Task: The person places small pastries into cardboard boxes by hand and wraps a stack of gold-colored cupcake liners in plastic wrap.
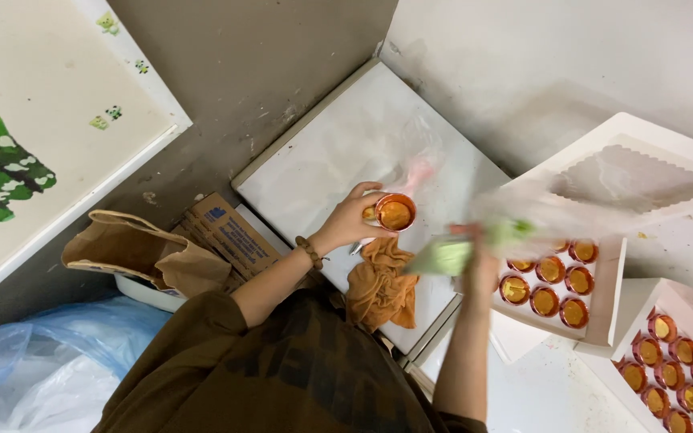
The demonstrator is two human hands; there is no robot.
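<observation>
My left hand [352, 218] grips a small round cup [395, 212] with a shiny copper rim and golden filling, held above a white board [338, 152]. My right hand [479, 269], blurred by motion, holds a clear plastic piping bag with green cream [452, 255] just right of the cup. An orange cloth [378, 287] lies crumpled under the cup. To the right, an open white box [609, 289] holds several of the same copper cups with golden filling.
A second white box [671, 373] of copper cups sits at the lower right. A box lid with a scalloped window [631, 180] stands behind. On the left are a brown paper bag [142, 248], cardboard boxes [226, 232] and a blue plastic bag [50, 361].
</observation>
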